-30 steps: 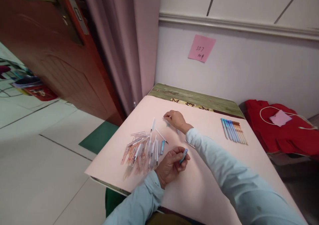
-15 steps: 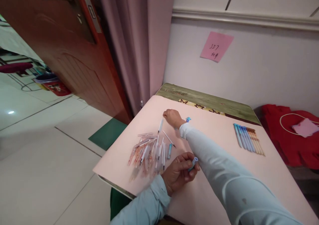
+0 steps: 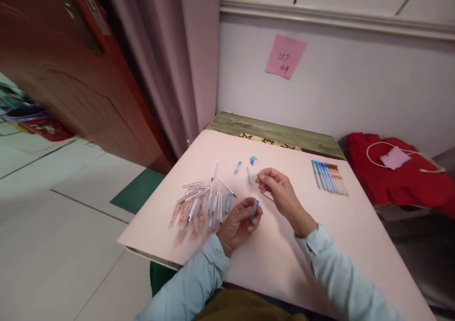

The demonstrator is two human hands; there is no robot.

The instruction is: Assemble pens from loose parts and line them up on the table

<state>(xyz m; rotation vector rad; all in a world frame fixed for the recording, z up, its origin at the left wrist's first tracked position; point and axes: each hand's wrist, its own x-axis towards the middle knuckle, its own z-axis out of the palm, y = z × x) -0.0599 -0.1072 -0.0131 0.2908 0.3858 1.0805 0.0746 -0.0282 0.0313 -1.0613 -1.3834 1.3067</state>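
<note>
My left hand (image 3: 241, 221) is closed around a light-blue pen barrel (image 3: 255, 209), its open end pointing up. Just above and to the right, the fingertips of my right hand (image 3: 279, 190) are pinched together; whatever they hold is too small to make out. A thin white pen refill (image 3: 268, 197) shows beneath the right hand. Beyond the hands lie a pale-blue pen part (image 3: 249, 175), a short blue barrel (image 3: 238, 168) and small blue pen tops (image 3: 253, 160). Left of my left hand are another blue barrel (image 3: 228, 202) and a heap of white refills and clear pen parts (image 3: 195, 209).
A row of blue and brown pens (image 3: 329, 178) lies at the table's right side. The pink-covered table (image 3: 302, 269) stands against a wall bearing a pink note (image 3: 286, 56). Red cloth (image 3: 366, 178) sits to the right; a wooden door (image 3: 88, 84) and curtain are left.
My right hand has come back from the far side of the table to beside my left hand, fingers pinched. The left hand still holds the blue barrel. The view has shifted rightward.
</note>
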